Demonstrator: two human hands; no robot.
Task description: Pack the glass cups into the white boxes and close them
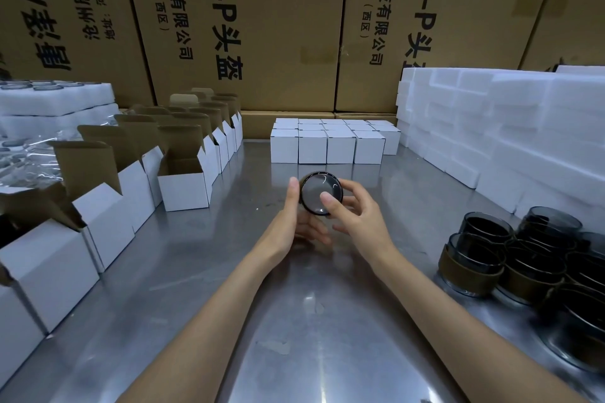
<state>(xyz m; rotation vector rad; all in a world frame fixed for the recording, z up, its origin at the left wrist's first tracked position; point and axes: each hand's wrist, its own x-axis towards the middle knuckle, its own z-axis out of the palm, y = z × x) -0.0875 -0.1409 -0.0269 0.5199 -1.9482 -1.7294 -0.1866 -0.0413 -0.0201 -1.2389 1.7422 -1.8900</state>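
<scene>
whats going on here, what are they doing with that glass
A person is packing glass cups into white boxes at a metal table. Both the left hand and the right hand hold one glass cup above the table, its base facing the camera. Open white boxes stand in rows to the left, closed white boxes sit at the back, and more glass cups wait on the right.

Right-hand glass cups [586,330] edge-cropped
</scene>
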